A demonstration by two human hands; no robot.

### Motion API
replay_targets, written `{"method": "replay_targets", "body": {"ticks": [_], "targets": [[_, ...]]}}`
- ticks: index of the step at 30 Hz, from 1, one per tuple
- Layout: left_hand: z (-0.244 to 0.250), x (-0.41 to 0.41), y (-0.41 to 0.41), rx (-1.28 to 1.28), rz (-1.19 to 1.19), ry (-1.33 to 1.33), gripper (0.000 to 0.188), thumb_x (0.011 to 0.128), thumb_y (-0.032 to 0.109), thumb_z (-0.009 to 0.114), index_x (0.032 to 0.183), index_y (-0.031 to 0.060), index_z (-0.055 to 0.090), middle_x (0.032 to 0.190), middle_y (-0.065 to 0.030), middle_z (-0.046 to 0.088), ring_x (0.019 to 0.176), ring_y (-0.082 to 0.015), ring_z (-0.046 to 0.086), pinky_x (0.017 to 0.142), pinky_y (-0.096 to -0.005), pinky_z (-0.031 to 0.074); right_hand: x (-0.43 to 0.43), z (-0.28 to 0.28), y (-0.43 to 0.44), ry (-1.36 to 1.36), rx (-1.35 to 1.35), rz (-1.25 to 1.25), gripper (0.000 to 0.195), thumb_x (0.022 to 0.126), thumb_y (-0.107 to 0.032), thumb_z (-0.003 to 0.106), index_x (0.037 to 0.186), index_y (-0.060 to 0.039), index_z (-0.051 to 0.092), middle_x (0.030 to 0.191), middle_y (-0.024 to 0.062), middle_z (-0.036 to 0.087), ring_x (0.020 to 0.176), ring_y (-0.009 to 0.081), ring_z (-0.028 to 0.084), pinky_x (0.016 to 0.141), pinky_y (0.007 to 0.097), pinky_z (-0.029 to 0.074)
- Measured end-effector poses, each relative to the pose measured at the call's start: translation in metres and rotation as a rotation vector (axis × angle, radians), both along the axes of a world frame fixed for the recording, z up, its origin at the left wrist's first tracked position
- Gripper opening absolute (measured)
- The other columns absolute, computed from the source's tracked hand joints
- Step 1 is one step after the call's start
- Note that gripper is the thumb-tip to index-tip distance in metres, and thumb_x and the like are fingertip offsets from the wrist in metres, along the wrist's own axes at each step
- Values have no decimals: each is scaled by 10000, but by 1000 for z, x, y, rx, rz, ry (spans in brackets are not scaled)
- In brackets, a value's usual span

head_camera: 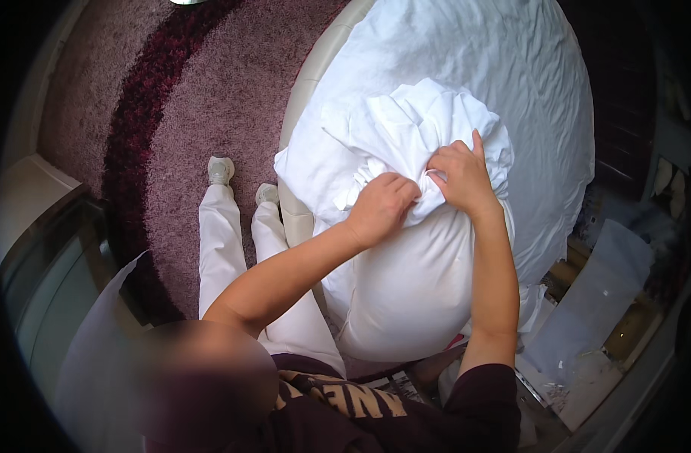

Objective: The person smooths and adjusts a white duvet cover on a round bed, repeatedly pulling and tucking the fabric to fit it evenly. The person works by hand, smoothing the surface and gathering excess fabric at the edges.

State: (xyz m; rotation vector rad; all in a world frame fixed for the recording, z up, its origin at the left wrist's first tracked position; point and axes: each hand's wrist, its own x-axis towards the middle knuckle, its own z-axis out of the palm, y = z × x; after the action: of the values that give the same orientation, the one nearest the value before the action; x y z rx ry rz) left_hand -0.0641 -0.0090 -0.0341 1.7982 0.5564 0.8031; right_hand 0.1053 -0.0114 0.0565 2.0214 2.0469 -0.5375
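A plump white pillow (413, 294) rests at the near end of the bed, with a bunched white fabric cover (441, 113) gathered at its far end. My left hand (382, 206) pinches the gathered cloth, fingers curled against it. Just to its right, my right hand (461, 172) grips a fold of the same cover between thumb and fingers, its index finger pointing outward. The two hands are close together at the cloth's edge. Beneath the gathered fabric, the pillow's far end is hidden.
A wrinkled white sheet (526, 73) covers the bed, which has a cream padded edge (297, 119). On the left is a mauve carpet (226, 102) with a dark red band (136, 107). A nightstand (583, 390) bearing a translucent sheet (594, 306) stands at lower right.
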Motion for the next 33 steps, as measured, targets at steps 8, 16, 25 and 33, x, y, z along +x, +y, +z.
{"method": "replay_targets", "body": {"ticks": [8,16,25,33], "targets": [[-6,-1,-13,93,5,57,264,692,20,646,921,65,522,1158,-113,538,1138,-349,469,927,-454,384,-4,-29,-4,34,46,21,121,744,-116,625,862,-106,652,813,21,633,882,210,554,1076,566,181],[-10,-1,-8,83,-27,258,294,701,78,655,971,84,537,1344,-143,432,1304,-410,304,978,-532,312,-16,0,-3,-400,-60,-83,97,763,-98,575,794,-93,667,762,54,646,857,232,570,1067,557,196],[-1,2,2,210,-13,446,251,721,137,644,946,104,537,1404,-165,379,1356,-415,233,1059,-637,127,-10,-38,-5,-94,293,51,156,764,-67,569,897,-107,640,813,15,566,870,210,544,1035,540,278],[-7,3,-1,175,-87,358,248,723,124,633,928,49,515,1413,-166,367,1345,-420,253,1078,-571,206,-12,-18,-19,-265,386,-77,75,686,-85,632,757,-109,626,791,16,543,871,212,526,1034,550,259]]}}
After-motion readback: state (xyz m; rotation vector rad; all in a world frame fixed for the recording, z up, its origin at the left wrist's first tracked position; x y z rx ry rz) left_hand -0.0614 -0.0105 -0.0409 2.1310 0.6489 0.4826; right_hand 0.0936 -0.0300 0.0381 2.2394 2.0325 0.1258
